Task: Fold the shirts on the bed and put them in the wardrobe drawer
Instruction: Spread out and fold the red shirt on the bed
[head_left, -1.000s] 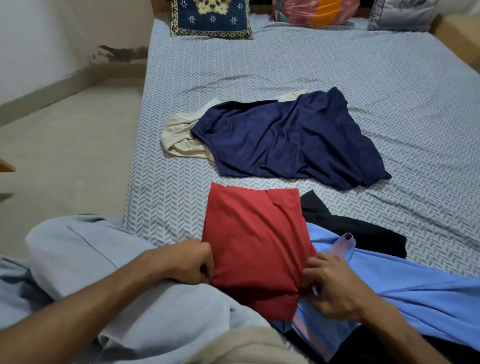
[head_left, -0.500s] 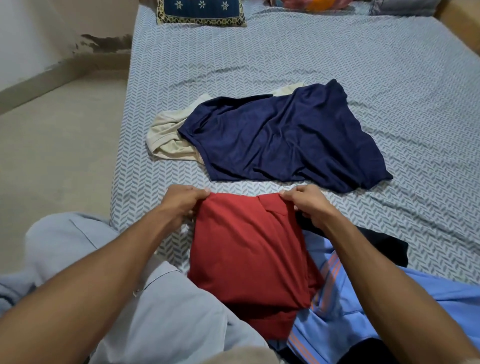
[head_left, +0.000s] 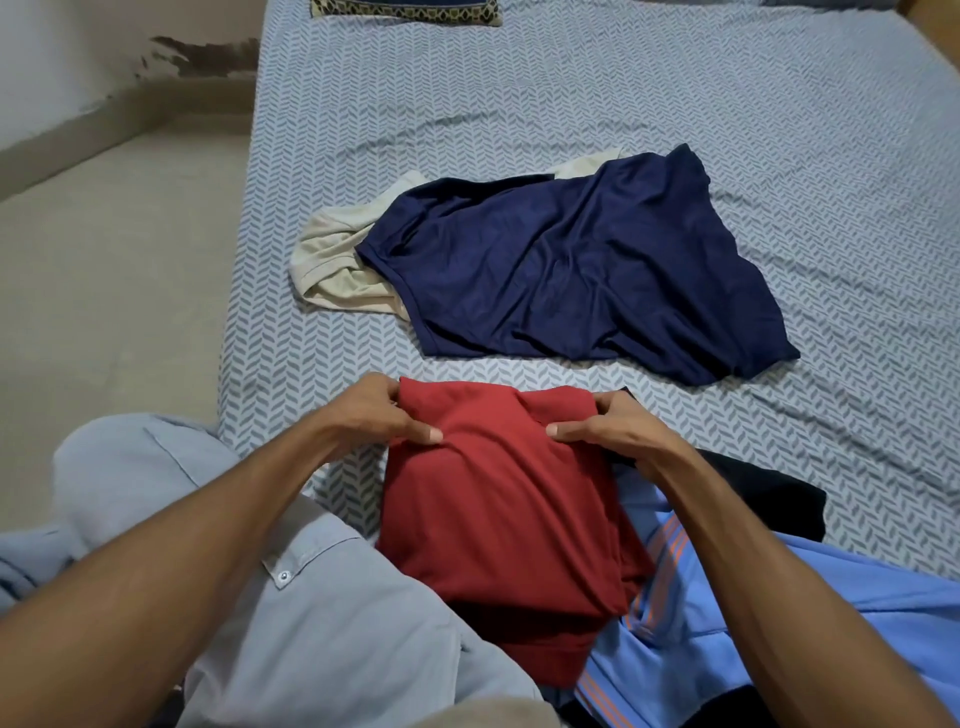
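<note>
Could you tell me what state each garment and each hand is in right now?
Red shirt: partly folded, far edge pinched.
Navy shirt: unfolded, crumpled, lying over the cream garment.
Cream garment: unfolded, bunched.
Blue striped shirt: unfolded.
Left hand: gripping red shirt.
Right hand: gripping red shirt.

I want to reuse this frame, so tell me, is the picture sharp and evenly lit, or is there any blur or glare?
Head view: soft, even light, no glare; the red shirt and both hands are sharp; wide-angle bending shows at the bed edges.

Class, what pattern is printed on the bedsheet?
A grey herringbone of small chevrons on the pale bedsheet, clearest in the head view.
</note>
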